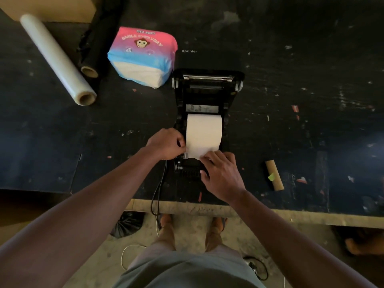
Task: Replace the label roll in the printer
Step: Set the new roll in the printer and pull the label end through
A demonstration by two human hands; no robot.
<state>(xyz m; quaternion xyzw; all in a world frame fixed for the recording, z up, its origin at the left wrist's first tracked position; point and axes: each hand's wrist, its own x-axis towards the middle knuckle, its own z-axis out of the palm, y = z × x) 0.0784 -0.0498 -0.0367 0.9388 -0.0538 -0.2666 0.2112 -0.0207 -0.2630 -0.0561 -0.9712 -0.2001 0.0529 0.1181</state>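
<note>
The black label printer (207, 96) stands open in the middle of the dark table, its lid tipped back. A white label roll (204, 130) sits in its bay, with the loose paper end pulled toward me. My left hand (166, 144) pinches the paper's left edge beside the roll. My right hand (223, 174) lies flat, fingers pressing the paper end down at the printer's front. An empty cardboard core (274, 175) with a yellow-green scrap on it lies on the table to the right.
A pink and blue tissue pack (143, 56) sits left of the lid. A clear film roll (58, 59) and a black film roll (97, 38) lie at the far left. A black cable (159, 194) hangs over the table's front edge (270, 215).
</note>
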